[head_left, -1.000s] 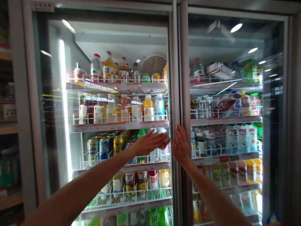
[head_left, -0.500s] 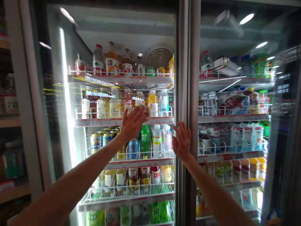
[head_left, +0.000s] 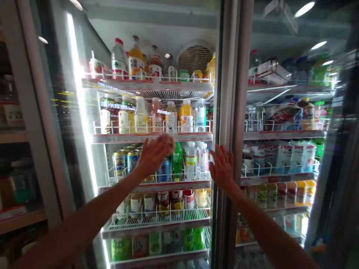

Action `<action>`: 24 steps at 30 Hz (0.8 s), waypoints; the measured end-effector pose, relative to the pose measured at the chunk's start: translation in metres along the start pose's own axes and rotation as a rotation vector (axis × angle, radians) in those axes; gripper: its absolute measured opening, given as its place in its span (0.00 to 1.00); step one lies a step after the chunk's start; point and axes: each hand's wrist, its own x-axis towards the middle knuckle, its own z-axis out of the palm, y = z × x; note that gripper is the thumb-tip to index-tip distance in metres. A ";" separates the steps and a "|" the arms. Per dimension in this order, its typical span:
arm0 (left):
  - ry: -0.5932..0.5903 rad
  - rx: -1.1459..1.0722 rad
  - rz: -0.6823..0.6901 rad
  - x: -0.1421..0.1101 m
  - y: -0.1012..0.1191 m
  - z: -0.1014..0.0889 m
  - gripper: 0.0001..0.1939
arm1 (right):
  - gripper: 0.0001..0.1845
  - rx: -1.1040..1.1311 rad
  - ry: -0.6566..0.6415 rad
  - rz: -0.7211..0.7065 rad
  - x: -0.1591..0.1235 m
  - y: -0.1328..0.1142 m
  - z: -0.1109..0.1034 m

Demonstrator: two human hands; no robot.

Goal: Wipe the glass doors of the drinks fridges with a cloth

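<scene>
A glass cooler door [head_left: 157,22] stands in front of me, with shelves of drinks behind it. My left hand [head_left: 153,157], smeared by motion, is closed on a pale crumpled cloth [head_left: 169,145] against the glass. It is just below the second shelf's edge, in front of a green bottle [head_left: 177,158] and a blue can [head_left: 164,170]. My right hand [head_left: 223,168] lies open, fingers stretched upward, on the metal door frame [head_left: 231,93] between the two doors. Whether its palm presses flat cannot be seen.
To the right is a second glass door with cartons [head_left: 291,157] and bottles on its shelves. Several bottles [head_left: 119,59] line the top left shelf. A bright light strip [head_left: 77,82] runs down the left side. Another shelf unit [head_left: 14,138] stands at far left.
My left hand has moved down the glass with the cloth, from the second shelf's bottles to below that shelf's edge. My right hand stays on the frame. The view has shifted slightly.
</scene>
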 end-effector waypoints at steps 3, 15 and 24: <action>-0.160 -0.094 0.410 -0.025 0.021 0.003 0.21 | 0.27 0.062 -0.049 -0.063 0.008 -0.019 0.009; 0.035 0.037 -0.014 -0.064 -0.036 -0.015 0.25 | 0.27 0.061 0.015 0.028 0.004 -0.026 0.045; 0.328 0.148 -0.542 -0.076 -0.077 -0.024 0.28 | 0.27 0.034 0.041 0.017 0.005 -0.027 0.046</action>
